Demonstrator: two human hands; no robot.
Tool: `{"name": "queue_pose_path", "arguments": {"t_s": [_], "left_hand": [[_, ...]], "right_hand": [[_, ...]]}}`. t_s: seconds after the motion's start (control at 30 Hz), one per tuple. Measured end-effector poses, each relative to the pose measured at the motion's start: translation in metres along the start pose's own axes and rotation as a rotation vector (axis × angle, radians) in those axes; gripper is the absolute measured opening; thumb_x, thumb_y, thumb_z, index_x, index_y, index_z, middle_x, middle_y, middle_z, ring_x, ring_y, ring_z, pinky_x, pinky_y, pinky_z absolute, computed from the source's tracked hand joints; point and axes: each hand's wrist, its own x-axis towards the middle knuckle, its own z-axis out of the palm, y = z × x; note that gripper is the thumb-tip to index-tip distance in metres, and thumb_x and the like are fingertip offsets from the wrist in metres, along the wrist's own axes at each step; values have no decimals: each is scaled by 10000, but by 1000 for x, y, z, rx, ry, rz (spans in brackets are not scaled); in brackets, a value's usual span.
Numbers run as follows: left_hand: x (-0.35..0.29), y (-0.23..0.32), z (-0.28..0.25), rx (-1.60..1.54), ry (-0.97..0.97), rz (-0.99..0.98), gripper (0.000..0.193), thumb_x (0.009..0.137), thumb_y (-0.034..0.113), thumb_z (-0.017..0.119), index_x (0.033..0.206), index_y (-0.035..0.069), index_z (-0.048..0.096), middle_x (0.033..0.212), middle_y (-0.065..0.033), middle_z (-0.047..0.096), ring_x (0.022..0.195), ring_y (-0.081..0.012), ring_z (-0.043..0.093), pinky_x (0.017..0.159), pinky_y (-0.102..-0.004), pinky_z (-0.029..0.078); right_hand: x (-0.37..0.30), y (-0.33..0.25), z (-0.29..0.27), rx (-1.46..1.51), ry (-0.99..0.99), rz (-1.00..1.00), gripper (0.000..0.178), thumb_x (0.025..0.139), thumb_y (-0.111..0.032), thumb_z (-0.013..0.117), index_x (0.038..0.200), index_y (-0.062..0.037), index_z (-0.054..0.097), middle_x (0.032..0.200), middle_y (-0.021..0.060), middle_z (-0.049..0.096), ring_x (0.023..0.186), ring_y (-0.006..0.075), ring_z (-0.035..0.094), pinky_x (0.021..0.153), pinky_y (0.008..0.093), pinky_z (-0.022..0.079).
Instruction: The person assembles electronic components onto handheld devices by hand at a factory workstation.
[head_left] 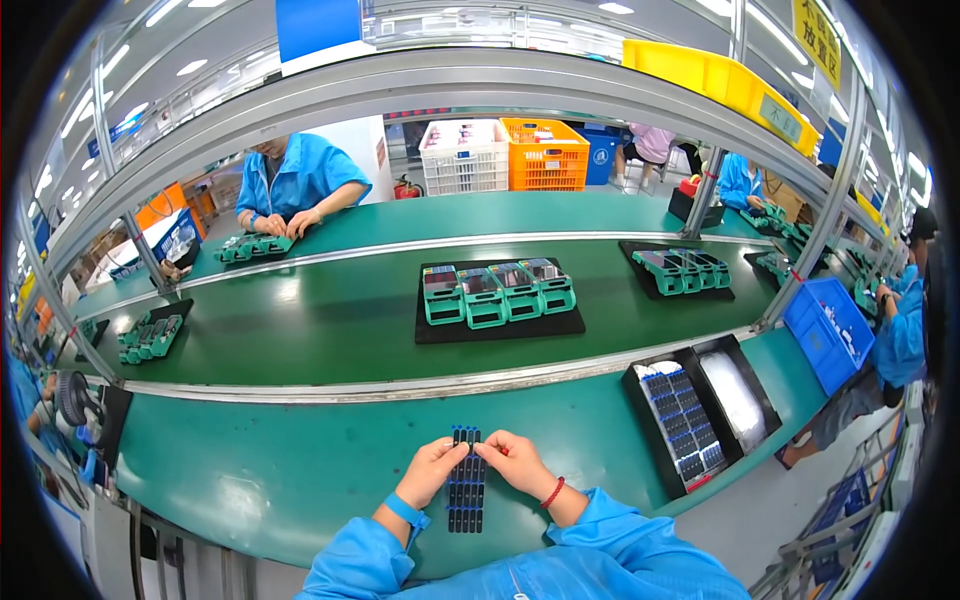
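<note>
My left hand and my right hand meet over the green bench, close to my body. Between them is a sheet of black strips with small blue tabs, laid out in rows. Thumbs and fingers of both hands pinch it near its far end, one hand on each side. The near part of the sheet hangs toward me over the bench top. Fingertips partly cover the far end. To the right stands a black box; similar sheets of black strips with blue marks fill its left compartment.
Whitish film lies in the box's right compartment. A blue bin stands beyond it. Past a metal rail, a green belt carries black trays with green fixtures. Across it, a person in blue handles similar fixtures.
</note>
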Motion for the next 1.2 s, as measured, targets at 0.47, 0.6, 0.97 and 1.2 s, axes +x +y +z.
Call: {"name": "queue_pose_path", "arguments": {"t_s": [0.47,0.6,0.97,1.2], "left_hand": [[5,-8,-13,99,-95,0,258,955,216,531,1050,-2,632,937,5,631,845,-54,547,750,-227,458],[6,-10,-15,93,-78,-2,254,955,218,530,1028,-1,635,920,4,636,821,-49,554,734,-220,460],[6,-11,-15,21,-4,95,243,935,238,569,961,5,631,851,-6,637,746,-54,551,656,-230,461],[5,-10,-18,25,-23,57,241,934,235,571,965,2,625,852,-12,635,749,-56,546,657,-232,461]], "right_hand": [[2,-11,5,212,-34,18,147,898,-160,627,819,-38,609,707,-34,569,641,29,483,563,179,385],[4,-11,6,192,-46,33,174,901,-204,628,817,-52,613,682,-37,562,603,23,468,531,172,363],[6,-14,11,136,-44,67,168,903,-193,622,821,-47,612,692,-32,571,615,30,481,545,177,379],[6,-8,13,152,-65,81,157,901,-170,619,824,-33,611,715,-16,580,660,46,506,593,190,410]]}}
